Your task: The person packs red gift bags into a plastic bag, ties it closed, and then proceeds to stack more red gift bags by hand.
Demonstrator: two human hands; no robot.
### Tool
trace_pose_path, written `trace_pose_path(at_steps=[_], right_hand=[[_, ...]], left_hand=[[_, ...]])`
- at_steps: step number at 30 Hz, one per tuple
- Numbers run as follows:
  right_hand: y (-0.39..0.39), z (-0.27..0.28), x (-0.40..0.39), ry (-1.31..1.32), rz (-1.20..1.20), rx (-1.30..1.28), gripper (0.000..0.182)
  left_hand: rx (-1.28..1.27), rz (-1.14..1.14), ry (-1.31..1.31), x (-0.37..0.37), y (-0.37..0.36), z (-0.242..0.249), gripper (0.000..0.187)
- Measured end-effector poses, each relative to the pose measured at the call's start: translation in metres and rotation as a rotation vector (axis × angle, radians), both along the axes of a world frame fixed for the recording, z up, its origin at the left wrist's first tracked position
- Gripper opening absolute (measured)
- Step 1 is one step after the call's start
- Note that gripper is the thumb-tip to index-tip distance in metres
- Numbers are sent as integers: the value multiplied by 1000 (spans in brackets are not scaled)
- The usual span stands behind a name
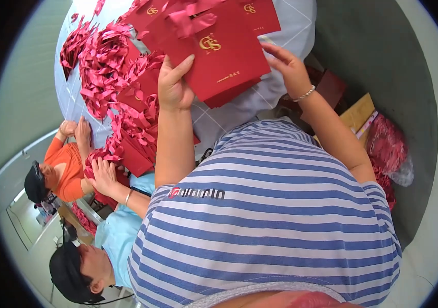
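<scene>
My left hand (175, 84) is closed on the left edge of a red paper gift bag (229, 56), its thumb across the front. The bag carries a gold emblem and small gold lettering, and a pink-red ribbon (192, 23) lies over its top. More red bags show under its lower edge, in a stack. My right hand (288, 66), with a beaded bracelet at the wrist, is by the bag's right edge. Its fingers are apart and reach toward the bag, the fingertips close to the edge. Another bag (262, 18) lies just behind.
Heaps of ribboned red bags (103, 66) cover the left of the table, which has a pale checked cloth (214, 120). Two co-workers in black caps sit at left, one in an orange top (70, 169), one in light blue (119, 231). Cartons (360, 115) and plastic-wrapped red goods (386, 143) stand at right.
</scene>
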State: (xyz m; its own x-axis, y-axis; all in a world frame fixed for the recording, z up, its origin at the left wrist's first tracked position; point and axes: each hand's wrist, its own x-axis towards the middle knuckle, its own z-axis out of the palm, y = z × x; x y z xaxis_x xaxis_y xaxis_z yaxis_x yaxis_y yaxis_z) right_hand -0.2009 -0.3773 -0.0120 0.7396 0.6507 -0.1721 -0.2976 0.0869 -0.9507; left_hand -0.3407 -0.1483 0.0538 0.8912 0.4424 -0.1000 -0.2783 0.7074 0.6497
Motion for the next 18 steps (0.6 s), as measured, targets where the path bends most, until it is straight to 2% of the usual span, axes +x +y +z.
trace_pose_path(at_steps=[4, 5, 8, 11, 14, 18], right_hand=[[-27, 54, -6, 315, 70, 339, 56], [-34, 51, -6, 321, 55, 233, 62], [-54, 91, -30, 26, -43, -50, 58], [-90, 55, -44, 214, -262, 118, 53], [-141, 29, -65, 386, -561, 279, 46], [-225, -8, -98, 518, -915, 326, 42]], left_hand=[[116, -180, 61, 12, -23, 0, 46], [163, -224, 82, 15, -32, 1, 48], [294, -331, 91, 26, -64, 5, 51], [453, -529, 204, 39, -89, -2, 53], [642, -565, 293, 49, -122, -4, 54], [770, -844, 447, 58, -141, -13, 57]])
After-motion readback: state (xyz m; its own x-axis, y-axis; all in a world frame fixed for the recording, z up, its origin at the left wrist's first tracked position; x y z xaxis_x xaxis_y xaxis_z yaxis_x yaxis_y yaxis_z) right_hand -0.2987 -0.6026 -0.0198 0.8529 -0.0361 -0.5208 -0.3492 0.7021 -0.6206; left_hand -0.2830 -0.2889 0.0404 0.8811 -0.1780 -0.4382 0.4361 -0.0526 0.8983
